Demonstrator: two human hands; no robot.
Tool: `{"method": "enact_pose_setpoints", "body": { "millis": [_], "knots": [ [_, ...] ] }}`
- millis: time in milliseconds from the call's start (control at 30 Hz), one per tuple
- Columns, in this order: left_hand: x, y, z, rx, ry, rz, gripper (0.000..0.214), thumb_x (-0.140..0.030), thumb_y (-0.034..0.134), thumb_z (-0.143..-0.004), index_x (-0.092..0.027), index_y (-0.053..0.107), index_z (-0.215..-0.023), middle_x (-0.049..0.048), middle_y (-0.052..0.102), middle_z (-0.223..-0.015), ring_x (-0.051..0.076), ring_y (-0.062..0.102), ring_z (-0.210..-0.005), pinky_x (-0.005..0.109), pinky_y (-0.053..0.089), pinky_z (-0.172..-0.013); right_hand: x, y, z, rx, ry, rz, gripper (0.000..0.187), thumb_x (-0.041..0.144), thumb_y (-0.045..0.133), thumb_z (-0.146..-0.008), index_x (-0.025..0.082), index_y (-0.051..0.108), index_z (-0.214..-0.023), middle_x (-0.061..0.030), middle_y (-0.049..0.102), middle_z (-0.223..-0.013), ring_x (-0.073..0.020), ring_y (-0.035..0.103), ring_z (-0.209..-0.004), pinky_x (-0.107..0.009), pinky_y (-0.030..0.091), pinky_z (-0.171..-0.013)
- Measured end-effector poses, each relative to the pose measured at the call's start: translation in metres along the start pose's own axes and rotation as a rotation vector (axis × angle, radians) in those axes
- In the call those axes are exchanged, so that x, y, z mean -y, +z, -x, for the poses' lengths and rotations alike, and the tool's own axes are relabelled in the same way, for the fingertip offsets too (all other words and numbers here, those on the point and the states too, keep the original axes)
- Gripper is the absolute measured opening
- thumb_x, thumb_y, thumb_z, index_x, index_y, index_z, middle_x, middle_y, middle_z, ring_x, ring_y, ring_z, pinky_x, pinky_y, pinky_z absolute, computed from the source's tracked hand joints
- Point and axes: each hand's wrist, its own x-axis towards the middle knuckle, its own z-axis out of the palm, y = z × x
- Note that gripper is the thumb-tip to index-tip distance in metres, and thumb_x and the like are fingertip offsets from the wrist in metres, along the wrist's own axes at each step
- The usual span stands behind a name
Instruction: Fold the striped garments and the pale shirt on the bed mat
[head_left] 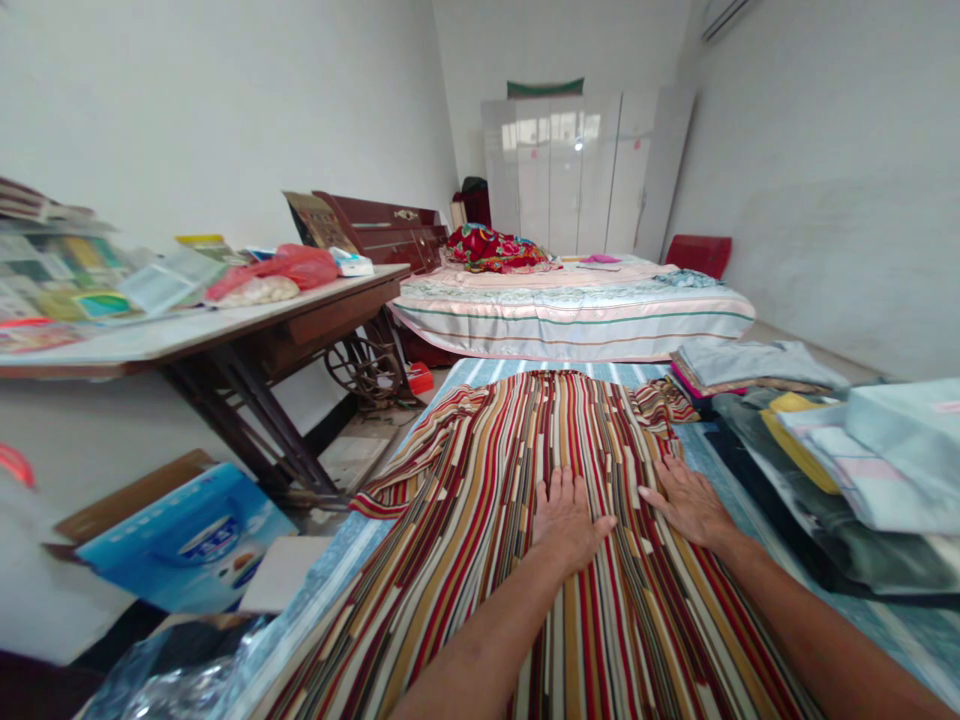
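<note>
A striped garment (480,500) in red, tan, cream and dark bands lies spread out lengthwise in front of me on a blue-striped surface (907,630). My left hand (568,520) rests flat on the cloth near its middle, fingers stretched forward and close together. My right hand (688,500) lies flat beside it to the right, fingers extended toward the left. Both palms press on the fabric and hold nothing. One sleeve (420,455) of the garment hangs off to the left.
Folded clothes (847,460) are stacked at the right. A cluttered sewing-machine table (225,325) stands at left, with a blue box (187,540) below it. Ahead is a bed (570,305), and a white wardrobe (577,175) stands against the far wall.
</note>
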Motion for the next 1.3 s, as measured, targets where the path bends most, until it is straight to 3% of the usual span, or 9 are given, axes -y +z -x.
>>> {"method": "enact_pose_setpoints", "body": {
  "millis": [1300],
  "knots": [
    [-0.0004, -0.0029, 0.0019, 0.003, 0.001, 0.018, 0.084, -0.07, 0.011, -0.082, -0.015, 0.021, -0.145, 0.0078, 0.012, -0.152, 0.027, 0.002, -0.14, 0.051, 0.006, -0.112, 0.0004, -0.0013, 0.0007, -0.002, -0.003, 0.011, 0.077, 0.062, 0.02, -0.087, 0.008, 0.032, -0.14, -0.0151, 0.028, -0.147, -0.0271, 0.02, -0.137, -0.044, 0.02, -0.108]
  ]
}}
